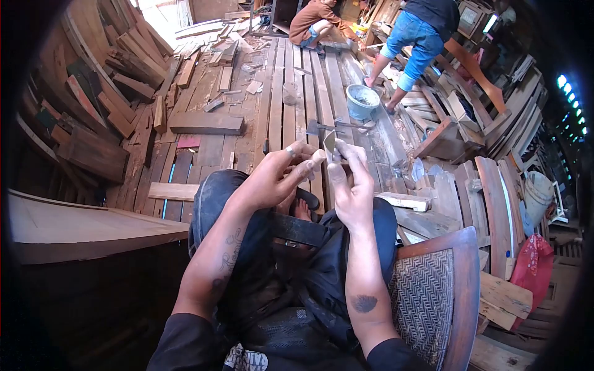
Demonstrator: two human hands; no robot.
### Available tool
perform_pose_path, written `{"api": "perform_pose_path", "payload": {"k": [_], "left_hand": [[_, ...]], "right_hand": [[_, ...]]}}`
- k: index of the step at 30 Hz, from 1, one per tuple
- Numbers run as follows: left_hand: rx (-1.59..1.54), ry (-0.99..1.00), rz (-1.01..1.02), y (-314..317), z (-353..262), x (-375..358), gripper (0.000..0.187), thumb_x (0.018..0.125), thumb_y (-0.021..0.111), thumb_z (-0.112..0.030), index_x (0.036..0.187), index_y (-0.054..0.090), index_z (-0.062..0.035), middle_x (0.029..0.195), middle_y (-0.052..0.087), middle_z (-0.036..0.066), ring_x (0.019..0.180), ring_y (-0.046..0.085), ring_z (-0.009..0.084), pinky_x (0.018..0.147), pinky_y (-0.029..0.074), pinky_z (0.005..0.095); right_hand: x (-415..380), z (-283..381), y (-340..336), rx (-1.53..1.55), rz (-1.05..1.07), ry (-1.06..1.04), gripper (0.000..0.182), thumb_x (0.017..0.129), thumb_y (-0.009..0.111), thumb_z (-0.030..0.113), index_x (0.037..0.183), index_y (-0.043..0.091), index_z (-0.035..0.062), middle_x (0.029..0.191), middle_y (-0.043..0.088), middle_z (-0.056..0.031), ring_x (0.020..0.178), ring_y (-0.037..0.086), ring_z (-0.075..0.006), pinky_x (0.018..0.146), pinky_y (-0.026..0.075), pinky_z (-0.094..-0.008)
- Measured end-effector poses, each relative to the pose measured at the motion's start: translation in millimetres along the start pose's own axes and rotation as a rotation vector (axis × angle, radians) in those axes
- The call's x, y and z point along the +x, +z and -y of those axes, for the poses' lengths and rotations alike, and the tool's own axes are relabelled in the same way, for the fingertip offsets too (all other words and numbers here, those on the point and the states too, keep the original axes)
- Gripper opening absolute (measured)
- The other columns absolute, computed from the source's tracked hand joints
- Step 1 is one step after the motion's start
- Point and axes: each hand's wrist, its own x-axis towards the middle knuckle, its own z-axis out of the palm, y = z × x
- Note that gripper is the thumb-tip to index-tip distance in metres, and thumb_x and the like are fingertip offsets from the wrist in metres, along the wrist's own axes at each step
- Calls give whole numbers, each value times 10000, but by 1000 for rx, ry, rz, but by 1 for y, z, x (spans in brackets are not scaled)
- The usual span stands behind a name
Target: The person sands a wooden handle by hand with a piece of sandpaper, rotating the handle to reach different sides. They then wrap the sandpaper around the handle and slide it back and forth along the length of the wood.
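In the middle of the head view, my right hand (352, 179) pinches a small thin folded sheet (330, 143) between thumb and fingers. The sheet is brownish-grey and stands upright; it could be sandpaper, but I cannot be sure. My left hand (291, 170), with a ring on one finger, is closed with thumb and fingertips together right beside the sheet. Whether those fingertips grip its edge or something else is hidden. Pale dust coats the fingers of both hands. They are held up above my knees, over the plank floor (281, 93).
A dark-headed tool (314, 128) and a pale bucket (362, 102) are on the floor ahead. A thick wooden block (207, 123) lies to the left. One person (312, 25) crouches at the back; another in jeans (411, 46) bends nearby. A woven chair (424, 303) stands at my right.
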Motion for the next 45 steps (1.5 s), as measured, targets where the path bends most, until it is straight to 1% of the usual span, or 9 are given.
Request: {"api": "perform_pose_path", "payload": {"k": [2, 6, 9, 15, 30, 33, 39, 42, 45], "left_hand": [[10, 37, -7, 1, 2, 2, 303, 1086, 589, -188, 1294, 602, 31, 1063, 701, 124, 952, 676, 146, 863, 578, 347], [6, -17, -6, -1, -7, -2, 286, 1079, 601, -188, 1263, 612, 31, 1021, 687, 118, 924, 669, 147, 852, 577, 347], [52, -5, 44, 1, -6, 0, 248, 1092, 573, -167, 1230, 590, 39, 1072, 687, 76, 1044, 641, 118, 941, 533, 321], [60, -48, 37, 1, -10, -1, 267, 1086, 575, -165, 1260, 594, 37, 1067, 691, 95, 1044, 641, 120, 953, 531, 335], [39, -67, 57, 0, -12, -1, 252, 1083, 586, -178, 1224, 619, 28, 1034, 679, 76, 1004, 624, 108, 911, 526, 319], [36, 19, 34, 2, -4, -2, 303, 1081, 605, -220, 1266, 643, 18, 979, 679, 81, 871, 614, 129, 817, 548, 327], [86, -4, 21, 3, -10, -1, 282, 1091, 590, -217, 1246, 639, 13, 911, 670, 67, 845, 587, 112, 770, 527, 317], [128, 18, -6, 3, -8, -1, 276, 1096, 581, -224, 1225, 632, 15, 875, 648, 70, 830, 565, 110, 760, 517, 311], [116, -78, 57, 1, -18, 0, 253, 1104, 533, -203, 1236, 608, 0, 931, 668, 93, 896, 623, 146, 814, 520, 335]], "right_hand": [[-2, 2, 1, 22, 17, -41, 468, 1042, 675, 321, 1358, 638, -22, 1229, 621, -128, 1148, 622, -229, 993, 484, -345], [2, -12, 5, 3, -29, 70, 448, 1056, 660, 286, 1379, 626, -21, 1249, 615, -116, 1148, 605, -195, 999, 472, -324], [-1, -3, -2, 85, -9, -10, 425, 1066, 645, 255, 1382, 620, -28, 1236, 613, -116, 1130, 613, -199, 1008, 471, -326], [2, -12, -2, 28, -26, 64, 444, 1066, 644, 265, 1381, 613, -47, 1234, 615, -107, 1139, 603, -191, 1016, 465, -324], [1, -4, -4, 52, 16, 36, 471, 1062, 648, 288, 1394, 609, -45, 1285, 603, -119, 1190, 584, -198, 1037, 455, -333], [-1, -2, -6, 87, 30, 20, 469, 1058, 653, 291, 1389, 617, -39, 1289, 605, -120, 1212, 585, -203, 1043, 456, -333], [0, -2, -6, 174, 30, 28, 459, 1057, 656, 274, 1389, 617, -41, 1308, 604, -130, 1230, 579, -215, 1052, 452, -341], [0, -7, -3, 103, 35, 29, 471, 1054, 660, 287, 1390, 617, -40, 1304, 606, -124, 1203, 590, -206, 1020, 471, -328], [2, -3, -4, 119, 14, 22, 470, 1051, 666, 280, 1390, 616, -41, 1285, 608, -114, 1182, 594, -192, 1010, 475, -319]]}}
